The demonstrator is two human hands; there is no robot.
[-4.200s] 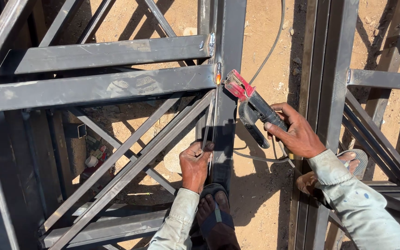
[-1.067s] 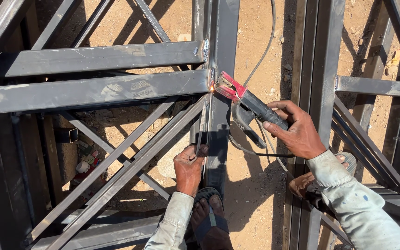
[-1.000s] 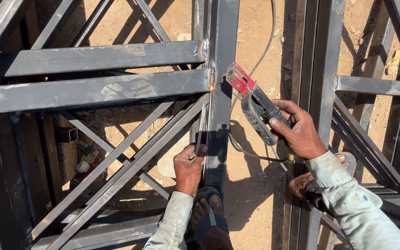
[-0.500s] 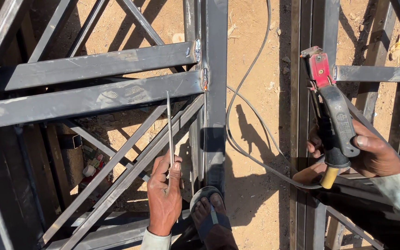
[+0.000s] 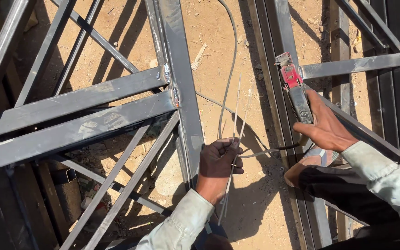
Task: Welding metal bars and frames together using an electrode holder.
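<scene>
Head view: the camera looks down on a dark steel frame point(image 5: 79, 115) that lies over sandy ground point(image 5: 209, 51), with 2 hands of 1 person above it.
Frame, left part: 2 wide flat bars run side by side from the left edge to 1 upright post point(image 5: 181, 88); they meet the post at 2 small bright joints. Thinner diagonal bars cross below them; I count at least 3, more are hidden in shadow.
Left hand point(image 5: 218, 164): closed around a small bundle of thin welding rods point(image 5: 236, 115), just right of the post. The rods point up and fan a little, I think so that 1 can be picked out. I see 2 rods clearly, maybe 3; they blur.
Cable point(image 5: 230, 55): 1 grey cable runs from the top edge down behind the rods and curves toward the right hand.
Right hand point(image 5: 325, 129): wrapped firmly around the grey handle of 1 electrode holder point(image 5: 295, 88), red head pointing up, over the long rails right of the middle. No rod shows in its clamp.
Foot point(image 5: 306, 162): 1 foot in a sandal rests beside the rails, under the right wrist.
Sleeves: 2, pale and dusty.
</scene>
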